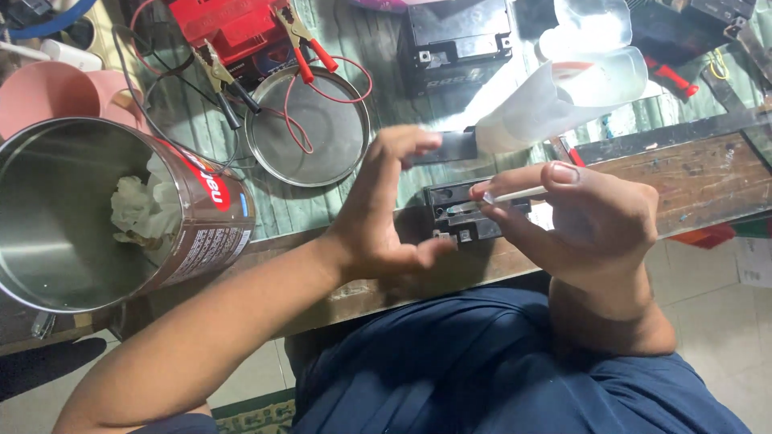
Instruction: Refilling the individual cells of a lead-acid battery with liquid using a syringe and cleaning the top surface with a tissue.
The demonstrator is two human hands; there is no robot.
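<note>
The hands meet over a small black battery (462, 215) that sits at the near edge of the table (691, 173), right in front of the person. The left hand (384, 213) is open and curved, thumb low and fingers arched above, cupped beside the battery's left end without clearly closing on anything. The right hand (599, 221) is closed in a pinch on a thin white stick (515, 194), held like a pen, its tip lying over the top of the battery near the row of openings there.

As a judgement of progress: the battery top looks exposed and the stick is at it, so the work on the top seems under way rather than finished; whether any opening is already dealt with cannot be told from this view. A white plastic bottle (563, 92) lies just behind the battery, and a second, larger black battery (454, 40) stands toward the far edge, untouched. The red charger (229, 24) at the far edge has its clamps (301, 40) lying loose beside a round metal sieve (310, 124), clipped to nothing, so that part looks not yet done. A big open tin can (96, 213) with crumpled paper inside stands at the left edge, beside a pink jug (48, 92)
</note>
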